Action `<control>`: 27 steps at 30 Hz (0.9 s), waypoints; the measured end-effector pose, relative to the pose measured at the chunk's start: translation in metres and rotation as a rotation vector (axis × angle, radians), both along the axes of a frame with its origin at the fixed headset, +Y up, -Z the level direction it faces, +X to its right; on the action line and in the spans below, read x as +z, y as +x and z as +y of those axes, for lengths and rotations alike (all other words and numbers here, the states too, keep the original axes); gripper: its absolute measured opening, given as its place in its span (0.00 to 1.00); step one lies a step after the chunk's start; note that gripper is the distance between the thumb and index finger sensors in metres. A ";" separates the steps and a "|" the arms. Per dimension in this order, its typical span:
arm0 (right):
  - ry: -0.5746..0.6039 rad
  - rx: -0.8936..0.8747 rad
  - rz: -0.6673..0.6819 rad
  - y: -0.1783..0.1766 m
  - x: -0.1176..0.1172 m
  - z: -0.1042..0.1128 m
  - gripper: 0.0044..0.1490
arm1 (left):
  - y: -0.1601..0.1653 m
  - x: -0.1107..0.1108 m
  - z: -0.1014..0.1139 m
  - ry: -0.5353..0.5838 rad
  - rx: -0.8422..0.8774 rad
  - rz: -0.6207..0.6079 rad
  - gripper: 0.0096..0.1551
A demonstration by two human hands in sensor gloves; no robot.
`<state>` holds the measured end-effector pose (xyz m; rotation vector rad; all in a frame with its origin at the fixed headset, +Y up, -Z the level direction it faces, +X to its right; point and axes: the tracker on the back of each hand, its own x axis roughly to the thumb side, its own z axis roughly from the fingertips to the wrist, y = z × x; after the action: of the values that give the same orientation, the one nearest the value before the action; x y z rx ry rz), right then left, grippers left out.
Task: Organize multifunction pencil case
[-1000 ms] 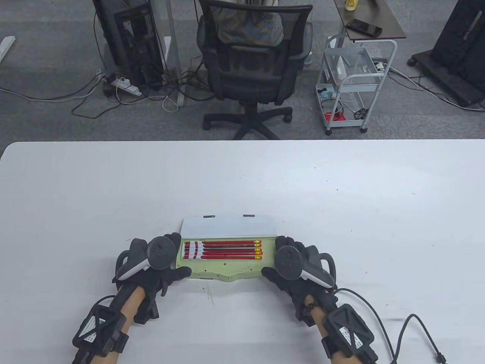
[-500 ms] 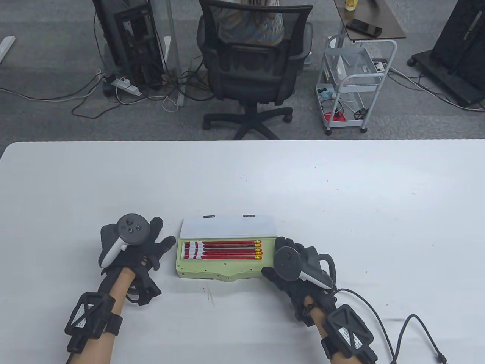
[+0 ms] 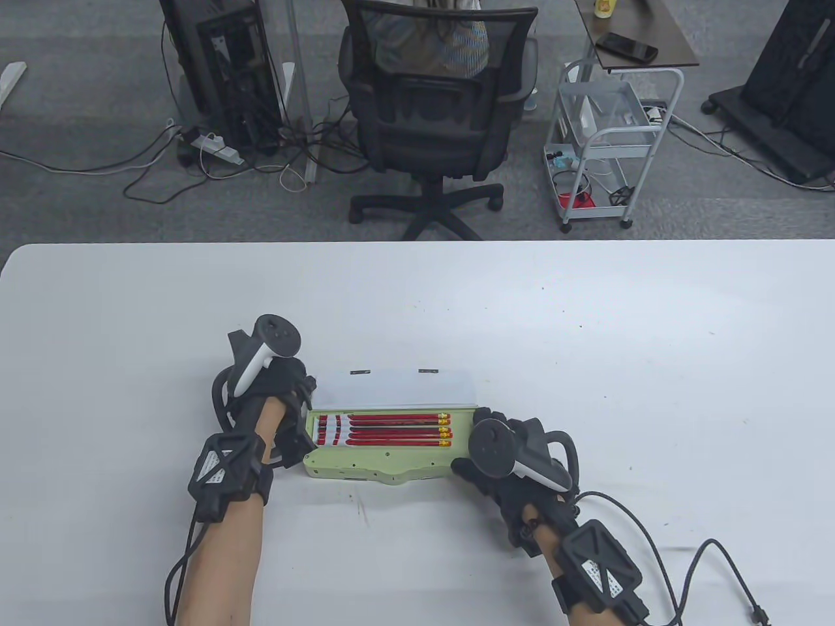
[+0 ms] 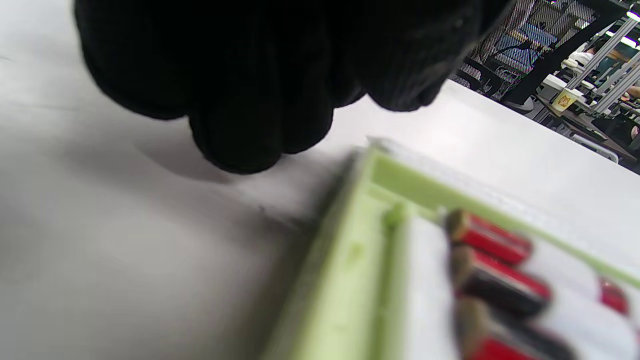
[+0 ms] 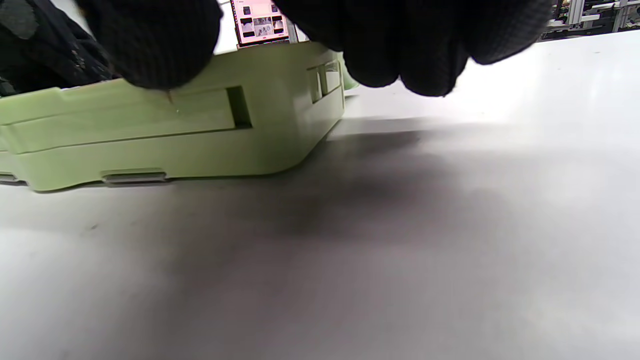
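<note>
White table, office chair behind. Green pencil case lies open at near centre, red pencils inside. Right hand grips its right end. Left hand at the lid's left corner; grip cannot be told.

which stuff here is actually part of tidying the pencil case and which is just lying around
Part of the job:
- green pencil case, open on the table
- its white lid, folded back
- red pencils lying in a row inside
- left hand at the lid's left end
- right hand at the case's right end

Just there:
- office chair
- white cart
- phone on a side table
- power strip
</note>
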<state>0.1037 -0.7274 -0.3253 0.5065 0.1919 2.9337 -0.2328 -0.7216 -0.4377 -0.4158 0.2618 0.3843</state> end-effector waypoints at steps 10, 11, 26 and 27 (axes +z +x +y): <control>0.008 -0.002 -0.002 0.000 -0.001 0.001 0.57 | 0.010 -0.004 0.006 0.008 0.035 -0.001 0.34; 0.010 -0.003 -0.003 0.000 -0.001 0.001 0.57 | 0.008 -0.002 0.008 0.019 0.070 0.002 0.37; 0.062 -0.075 -0.042 0.003 0.001 0.000 0.56 | -0.027 0.050 0.034 0.169 0.576 -0.022 0.43; 0.059 -0.085 -0.047 0.003 0.001 0.000 0.56 | -0.027 0.055 0.034 0.171 0.578 -0.038 0.44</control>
<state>0.1070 -0.7273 -0.3244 0.4425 0.0767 2.8722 -0.2595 -0.6873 -0.3832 -0.3246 0.0652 0.9572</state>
